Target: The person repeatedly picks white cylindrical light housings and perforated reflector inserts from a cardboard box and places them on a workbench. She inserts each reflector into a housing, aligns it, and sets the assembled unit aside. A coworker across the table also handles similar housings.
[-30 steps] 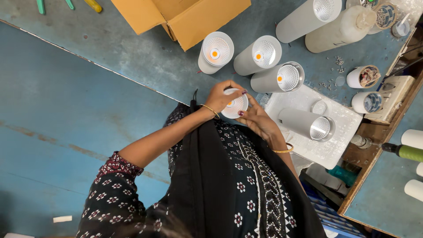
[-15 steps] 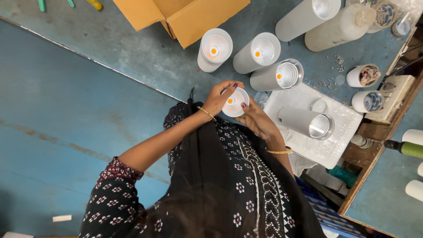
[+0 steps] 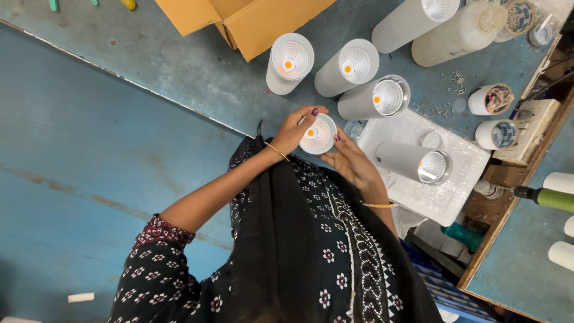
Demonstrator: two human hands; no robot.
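Blue worn bench (image 3: 179,66) fills the head view, blue floor at its left edge, wooden shelf at right.

Both hands meet at the bench's near edge, just in front of the person's chest, around one white lamp (image 3: 317,134). Its reflector face points up at the camera, so its long axis runs roughly along the view line, away from the lens; body is hidden behind the face and fingers. Left hand (image 3: 291,131) curls over the lamp's left rim, fingertips pinching the edge. Right hand (image 3: 350,160) cups it from the right and below, fingers half spread, palm up. Lamp sits between the two hands, touching both; neither hand is clearly nearer.

Three more lamps (image 3: 339,69) stand tilted in a row further in on the bench, well apart from the hands. Another lamp lies on its side on a white foam tray (image 3: 445,191) just right of the right hand. Cardboard box (image 3: 257,18) at far edge. Green-handled screwdriver (image 3: 538,196) at the right edge.
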